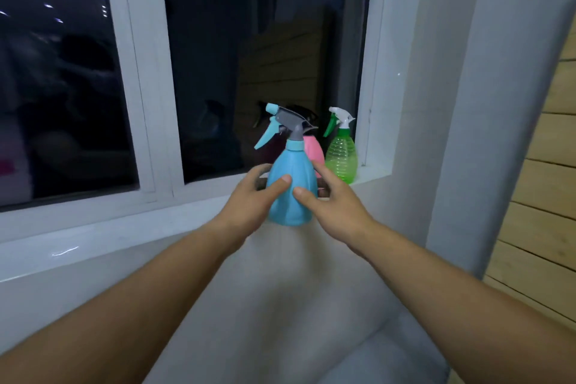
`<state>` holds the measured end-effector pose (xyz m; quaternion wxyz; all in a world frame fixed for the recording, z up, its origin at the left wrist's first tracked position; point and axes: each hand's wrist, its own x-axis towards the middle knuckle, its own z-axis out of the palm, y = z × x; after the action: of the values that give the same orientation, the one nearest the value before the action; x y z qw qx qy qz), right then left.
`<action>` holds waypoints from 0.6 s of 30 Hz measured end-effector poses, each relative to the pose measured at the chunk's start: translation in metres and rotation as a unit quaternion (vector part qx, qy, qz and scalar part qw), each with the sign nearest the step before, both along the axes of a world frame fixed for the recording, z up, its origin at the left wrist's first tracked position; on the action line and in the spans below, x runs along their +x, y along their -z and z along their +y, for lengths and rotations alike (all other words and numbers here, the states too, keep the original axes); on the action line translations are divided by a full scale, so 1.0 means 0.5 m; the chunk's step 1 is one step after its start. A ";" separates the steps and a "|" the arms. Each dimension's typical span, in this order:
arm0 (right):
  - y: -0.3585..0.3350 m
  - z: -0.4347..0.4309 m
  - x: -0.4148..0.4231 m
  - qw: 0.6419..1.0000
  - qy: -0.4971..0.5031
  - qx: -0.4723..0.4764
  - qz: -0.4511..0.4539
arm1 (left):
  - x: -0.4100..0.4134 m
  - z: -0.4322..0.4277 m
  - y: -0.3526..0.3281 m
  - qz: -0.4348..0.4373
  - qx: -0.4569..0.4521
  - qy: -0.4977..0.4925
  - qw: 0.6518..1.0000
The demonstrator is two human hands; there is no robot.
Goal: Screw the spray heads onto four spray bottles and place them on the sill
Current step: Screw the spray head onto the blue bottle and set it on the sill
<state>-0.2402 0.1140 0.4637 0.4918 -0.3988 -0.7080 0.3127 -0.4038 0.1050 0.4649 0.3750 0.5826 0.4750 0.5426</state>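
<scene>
Both hands (249,199) (333,199) grip blue bottle (291,184) (head on) near green bottle (342,159).

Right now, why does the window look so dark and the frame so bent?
Head view: the window glass is dark and mirrors the room, including the spray bottles; the wide lens bows the white window frame and sill; a small glare streak lies on the sill; the forearms at the bottom edge are soft.

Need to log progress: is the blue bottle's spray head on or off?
On: the grey and turquoise spray head sits on the upright blue bottle; tightness cannot be told.
</scene>
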 end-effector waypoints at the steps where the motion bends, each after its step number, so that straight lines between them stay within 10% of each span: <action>1: -0.003 0.022 -0.016 1.000 0.006 0.000 0.004 | -0.010 0.013 -0.010 0.003 -0.003 -0.020 1.000; 18: 0.016 0.169 -0.133 0.994 0.069 0.028 -0.075 | -0.089 0.125 -0.011 0.040 0.014 -0.125 0.991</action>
<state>-0.3066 0.1985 0.4555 0.4688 -0.4550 -0.7221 0.2275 -0.4485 0.1676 0.4702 0.2765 0.5448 0.5517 0.5678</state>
